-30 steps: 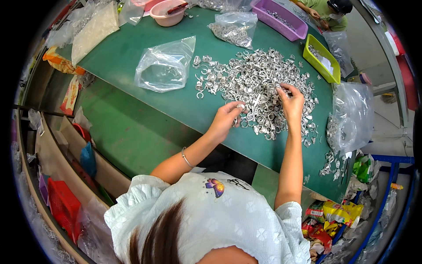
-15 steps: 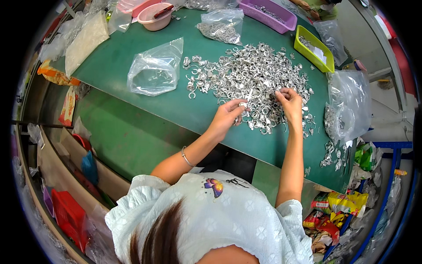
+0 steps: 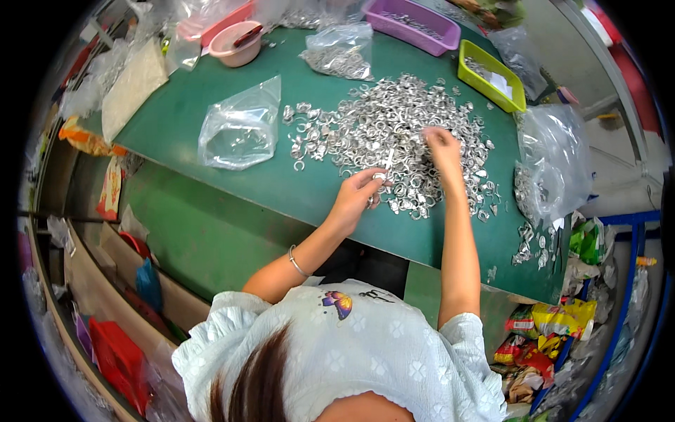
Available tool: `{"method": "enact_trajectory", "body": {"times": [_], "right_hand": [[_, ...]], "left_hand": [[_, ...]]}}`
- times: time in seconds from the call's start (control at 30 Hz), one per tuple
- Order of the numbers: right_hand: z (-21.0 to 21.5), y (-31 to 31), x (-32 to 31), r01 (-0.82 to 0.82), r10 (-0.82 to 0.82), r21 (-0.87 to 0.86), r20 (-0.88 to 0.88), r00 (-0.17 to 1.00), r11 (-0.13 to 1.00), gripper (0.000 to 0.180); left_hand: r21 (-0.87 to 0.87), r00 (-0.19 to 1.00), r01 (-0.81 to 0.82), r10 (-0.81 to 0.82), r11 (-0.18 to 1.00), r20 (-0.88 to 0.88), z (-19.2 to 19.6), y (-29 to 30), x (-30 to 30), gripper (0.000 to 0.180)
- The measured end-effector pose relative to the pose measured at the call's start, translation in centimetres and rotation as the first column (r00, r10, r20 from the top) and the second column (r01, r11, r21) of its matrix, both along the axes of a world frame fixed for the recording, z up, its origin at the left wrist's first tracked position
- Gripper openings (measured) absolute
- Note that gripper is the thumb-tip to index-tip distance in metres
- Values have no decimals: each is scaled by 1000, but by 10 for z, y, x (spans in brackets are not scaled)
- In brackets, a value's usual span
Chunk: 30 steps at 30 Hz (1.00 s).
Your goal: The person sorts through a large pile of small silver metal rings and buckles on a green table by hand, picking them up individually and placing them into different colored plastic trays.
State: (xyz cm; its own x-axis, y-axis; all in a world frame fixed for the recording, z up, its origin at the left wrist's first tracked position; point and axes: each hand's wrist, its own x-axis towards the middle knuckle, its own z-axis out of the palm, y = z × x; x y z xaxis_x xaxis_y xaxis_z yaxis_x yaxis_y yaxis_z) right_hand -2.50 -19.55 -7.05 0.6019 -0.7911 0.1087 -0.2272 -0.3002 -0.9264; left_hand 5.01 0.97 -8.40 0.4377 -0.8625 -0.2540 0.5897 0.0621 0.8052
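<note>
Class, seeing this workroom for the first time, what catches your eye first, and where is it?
The big heap of silvery ring-like pieces across the middle of the green tabletop draws the eye first, with the right hand over it and the left hand at its near edge. Next come the purple basket and lime-green basket on the tabletop's far side, towards the right.

The rings (image 3: 394, 109) look shiny metal, the bags (image 3: 240, 133) glossy plastic.

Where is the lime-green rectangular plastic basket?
The lime-green basket stands at the head view's upper right, on the green table, right of the purple plastic tray, near the silver ring pile.
</note>
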Motion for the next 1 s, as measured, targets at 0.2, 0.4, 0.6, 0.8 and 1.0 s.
{"method": "enact_trajectory", "body": {"times": [0.2, 0.4, 0.6, 0.8, 1.0], "right_hand": [[-1, 25, 17, -110, -202, -697, -349, 915, 708, 28], [-2, 20, 12, -24, -157, -619, -237, 959, 785, 25], [18, 15, -29, -462, -266, 741, 629, 730, 487, 15], [-1, 63, -52, -501, -254, 823, 562, 787, 268, 20], [-1, 24, -104, -489, -466, 867, 475, 747, 100, 16]], "left_hand": [[16, 999, -47, 46, 999, 18, 4, 4, 4, 30], [49, 999, -22, 21, 999, 33, 5, -7, -1, 32], [46, 953, -40, 25, 998, 304, 12, -8, -2, 31], [-230, 403, -54, 232, 972, 885, 34, -45, -36, 39], [-115, 372, -14, 112, 993, 922, 54, -49, -55, 41]]}}
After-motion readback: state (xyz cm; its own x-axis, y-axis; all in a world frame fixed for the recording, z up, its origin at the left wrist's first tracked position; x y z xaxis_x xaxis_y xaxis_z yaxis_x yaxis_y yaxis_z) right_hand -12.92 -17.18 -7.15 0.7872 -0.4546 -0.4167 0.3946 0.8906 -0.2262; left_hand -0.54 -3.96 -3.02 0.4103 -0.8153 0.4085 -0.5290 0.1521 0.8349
